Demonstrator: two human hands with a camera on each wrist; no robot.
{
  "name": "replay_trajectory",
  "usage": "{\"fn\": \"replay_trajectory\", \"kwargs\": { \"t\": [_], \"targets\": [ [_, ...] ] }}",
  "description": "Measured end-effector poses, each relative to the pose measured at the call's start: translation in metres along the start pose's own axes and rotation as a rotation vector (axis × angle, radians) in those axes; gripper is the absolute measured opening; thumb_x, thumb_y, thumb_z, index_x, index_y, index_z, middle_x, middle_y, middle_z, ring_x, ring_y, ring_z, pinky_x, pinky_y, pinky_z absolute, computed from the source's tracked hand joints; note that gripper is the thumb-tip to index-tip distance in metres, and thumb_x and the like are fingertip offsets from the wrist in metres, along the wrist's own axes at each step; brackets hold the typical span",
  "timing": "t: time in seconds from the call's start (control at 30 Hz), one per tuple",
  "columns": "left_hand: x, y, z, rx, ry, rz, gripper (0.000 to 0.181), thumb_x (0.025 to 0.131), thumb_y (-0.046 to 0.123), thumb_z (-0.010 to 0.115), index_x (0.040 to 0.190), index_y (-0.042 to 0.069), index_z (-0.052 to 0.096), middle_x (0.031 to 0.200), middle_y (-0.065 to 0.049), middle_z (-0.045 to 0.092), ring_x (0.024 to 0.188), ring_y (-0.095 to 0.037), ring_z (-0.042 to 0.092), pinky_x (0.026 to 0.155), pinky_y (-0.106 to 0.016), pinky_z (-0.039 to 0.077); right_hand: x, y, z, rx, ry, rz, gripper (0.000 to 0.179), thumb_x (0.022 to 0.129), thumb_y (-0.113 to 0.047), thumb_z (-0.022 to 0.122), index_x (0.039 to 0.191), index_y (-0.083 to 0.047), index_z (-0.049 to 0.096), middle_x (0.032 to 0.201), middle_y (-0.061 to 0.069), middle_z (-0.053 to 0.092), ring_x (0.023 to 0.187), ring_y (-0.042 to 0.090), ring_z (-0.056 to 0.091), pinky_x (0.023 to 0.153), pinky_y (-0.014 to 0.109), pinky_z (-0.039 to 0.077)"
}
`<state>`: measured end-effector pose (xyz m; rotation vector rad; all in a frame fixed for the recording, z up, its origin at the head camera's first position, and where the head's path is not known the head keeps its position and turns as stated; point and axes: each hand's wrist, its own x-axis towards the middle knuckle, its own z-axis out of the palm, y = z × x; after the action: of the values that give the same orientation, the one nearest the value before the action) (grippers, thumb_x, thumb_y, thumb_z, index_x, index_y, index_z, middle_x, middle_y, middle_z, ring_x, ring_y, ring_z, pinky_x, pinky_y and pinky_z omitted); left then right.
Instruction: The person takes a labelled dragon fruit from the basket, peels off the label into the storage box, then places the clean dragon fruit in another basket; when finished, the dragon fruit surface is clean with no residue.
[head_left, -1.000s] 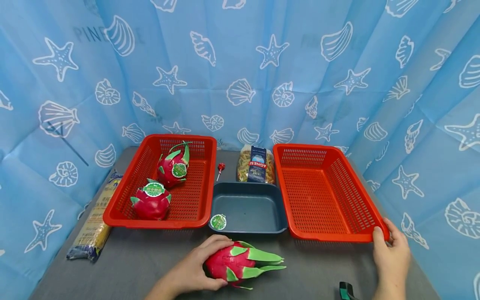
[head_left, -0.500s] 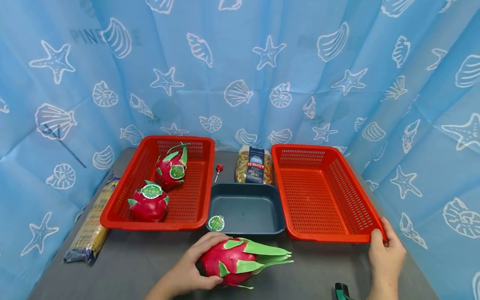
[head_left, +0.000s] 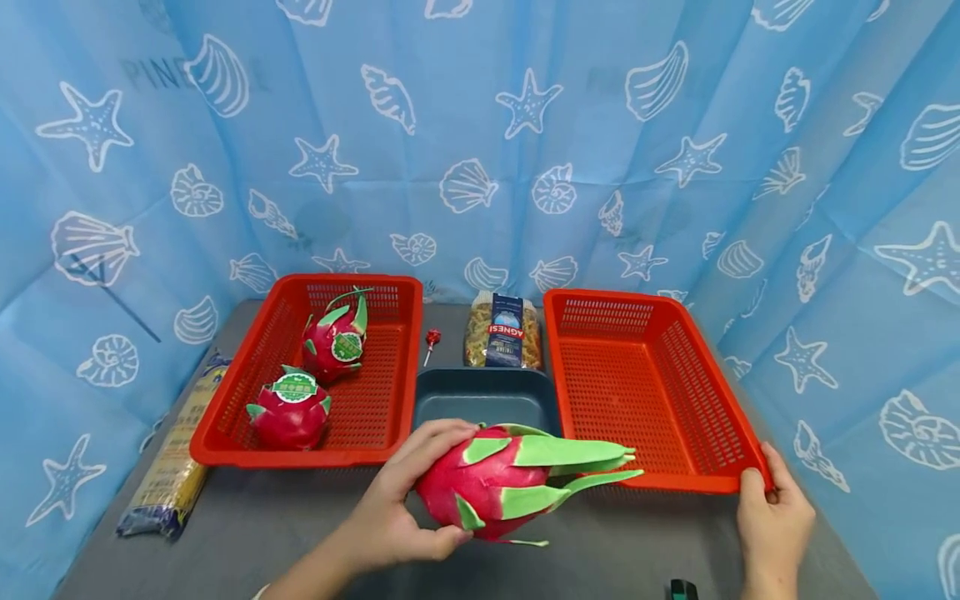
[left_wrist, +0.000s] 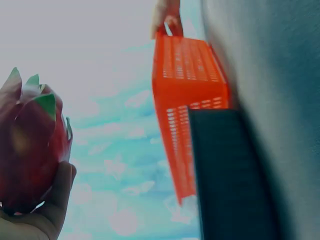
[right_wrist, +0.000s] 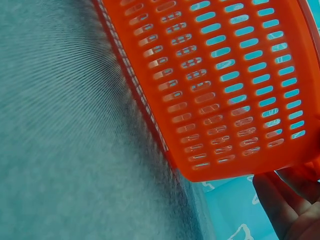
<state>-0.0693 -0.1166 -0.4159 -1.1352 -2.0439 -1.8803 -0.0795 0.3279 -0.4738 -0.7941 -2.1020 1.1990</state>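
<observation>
My left hand (head_left: 408,500) grips a pink dragon fruit (head_left: 498,487) with long green leaf tips pointing right. The fruit is held above the table and overlaps the front of a dark blue-grey tray (head_left: 487,404). In the left wrist view, fingers curl round the base of the dragon fruit (left_wrist: 32,145). My right hand (head_left: 776,521) pinches the near right corner of a red plastic basket (head_left: 622,408), thumb over its rim. From the right wrist, the slotted wall of the basket (right_wrist: 215,100) shows, with the hand (right_wrist: 295,205) at its corner.
On the left, another red basket (head_left: 375,400) holds two dragon fruits (head_left: 292,417). Behind the tray are a pasta bag (head_left: 504,333) and a lollipop (head_left: 432,337). A long yellow packet (head_left: 176,450) lies at the left edge. A dark object (head_left: 682,590) sits at the front.
The left hand has lifted the dragon fruit off the table and moved it up and slightly right, toward the right basket. The right hand keeps its hold on the basket corner.
</observation>
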Motion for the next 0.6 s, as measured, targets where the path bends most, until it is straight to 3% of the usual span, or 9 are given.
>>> {"fn": "replay_trajectory", "kwargs": {
  "t": [0.23, 0.5, 0.6],
  "targets": [
    [0.040, 0.006, 0.012, 0.010, -0.027, -0.020, 0.075, 0.082, 0.026, 0.082, 0.150, 0.018, 0.051, 0.148, -0.005, 0.047, 0.134, -0.029, 0.044, 0.083, -0.040, 0.060, -0.005, 0.003, -0.003, -0.029, 0.044, -0.044, 0.049, 0.096, -0.014, 0.048, 0.142, -0.012, 0.062, 0.130, 0.026, 0.062, 0.052, -0.013, 0.047, 0.042, 0.014, 0.033],
    [0.078, -0.005, 0.036, 0.049, -0.062, 0.006, 0.075, 0.082, 0.023, 0.082, 0.150, 0.017, 0.050, 0.149, -0.003, 0.045, 0.136, -0.024, 0.043, 0.087, -0.033, 0.058, -0.010, 0.004, 0.000, -0.015, 0.111, -0.101, 0.045, 0.096, -0.012, 0.050, 0.138, -0.007, 0.065, 0.121, 0.029, 0.065, 0.056, -0.016, 0.046, 0.044, 0.009, 0.034],
    [0.092, -0.015, 0.046, 0.055, -0.091, -0.024, 0.077, 0.082, 0.023, 0.082, 0.151, 0.020, 0.049, 0.148, 0.001, 0.044, 0.134, -0.020, 0.043, 0.087, -0.030, 0.057, -0.011, 0.005, 0.002, 0.016, 0.123, -0.096, 0.045, 0.096, -0.012, 0.050, 0.138, -0.007, 0.065, 0.123, 0.029, 0.064, 0.063, -0.020, 0.049, 0.048, 0.005, 0.037]
  ]
}}
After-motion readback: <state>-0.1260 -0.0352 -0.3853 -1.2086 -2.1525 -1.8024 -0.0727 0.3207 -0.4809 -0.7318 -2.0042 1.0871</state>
